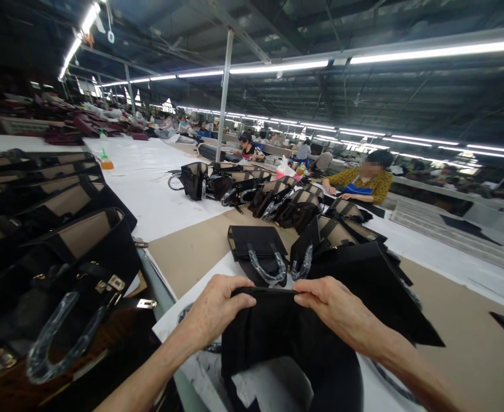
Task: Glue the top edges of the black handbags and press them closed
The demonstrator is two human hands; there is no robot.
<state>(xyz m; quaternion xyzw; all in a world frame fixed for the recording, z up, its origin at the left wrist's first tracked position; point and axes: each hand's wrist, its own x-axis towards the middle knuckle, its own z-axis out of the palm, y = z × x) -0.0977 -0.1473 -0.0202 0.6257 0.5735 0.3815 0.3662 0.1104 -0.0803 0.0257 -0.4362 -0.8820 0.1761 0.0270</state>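
In front of me is a black handbag (273,326), held by its top edge. My left hand (224,300) pinches that edge between thumb and fingers on the left. On the right, my right hand (327,300) grips the same edge, a short gap away. Just beyond my hands lies another black bag (258,239) with plastic-wrapped handles (264,266). A large black bag flap (376,280) spreads out beside my right hand. The lower part of the held bag shows an opening with whitish material visible through it.
Rows of black bags (84,240) with beige linings stand at the left. More bags (252,189) line the table's middle. A glue bottle (106,161) stands on the white table surface (149,189). A co-worker in a yellow top (378,183) sits across, at the right.
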